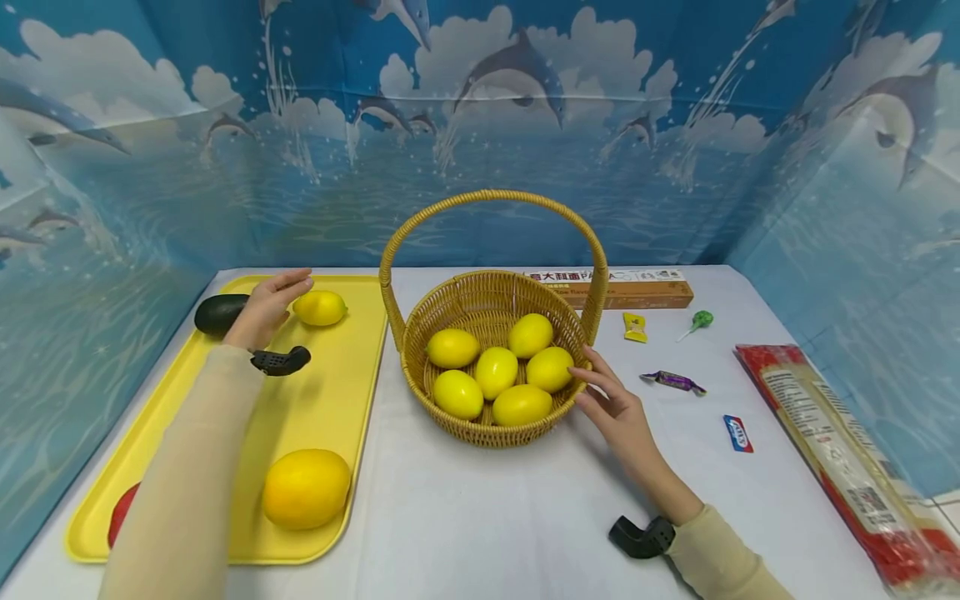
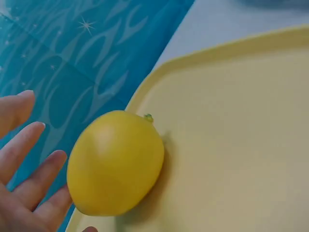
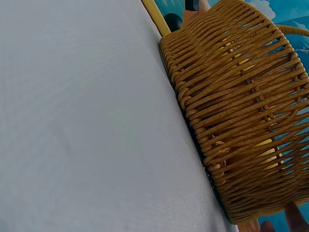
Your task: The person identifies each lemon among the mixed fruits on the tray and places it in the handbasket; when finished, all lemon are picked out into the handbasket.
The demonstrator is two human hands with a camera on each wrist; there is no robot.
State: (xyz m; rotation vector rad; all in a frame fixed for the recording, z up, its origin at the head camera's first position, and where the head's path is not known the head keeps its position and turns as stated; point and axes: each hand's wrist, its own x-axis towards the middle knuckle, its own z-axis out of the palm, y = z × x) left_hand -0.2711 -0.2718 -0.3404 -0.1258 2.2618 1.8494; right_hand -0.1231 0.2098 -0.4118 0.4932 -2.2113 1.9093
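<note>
My left hand (image 1: pixel 262 310) is over the far end of the yellow tray (image 1: pixel 330 417), its fingers spread beside a lemon (image 1: pixel 320 308) without gripping it. The left wrist view shows the yellow fruit (image 2: pixel 116 164) close to the fingertips, a small green nub at its end. My right hand (image 1: pixel 618 421) touches the right rim of the wicker basket (image 1: pixel 491 435) with mostly straight fingers. Several lemons (image 1: pixel 496 372) lie inside. Seen from the right wrist, the basket's woven side (image 3: pixel 241 111) fills the right part, with fingertips (image 3: pixel 294 217) at the bottom corner.
Also on the tray are a dark green fruit (image 1: pixel 220 314), a large yellow fruit (image 1: pixel 306 489) and a partly hidden red one (image 1: pixel 122 515). A pasta box (image 1: pixel 645 292) lies behind the basket. Small wrapped sweets (image 1: pixel 673 382), a green lollipop (image 1: pixel 702 319) and a long red-edged packet (image 1: pixel 832 442) lie rightward.
</note>
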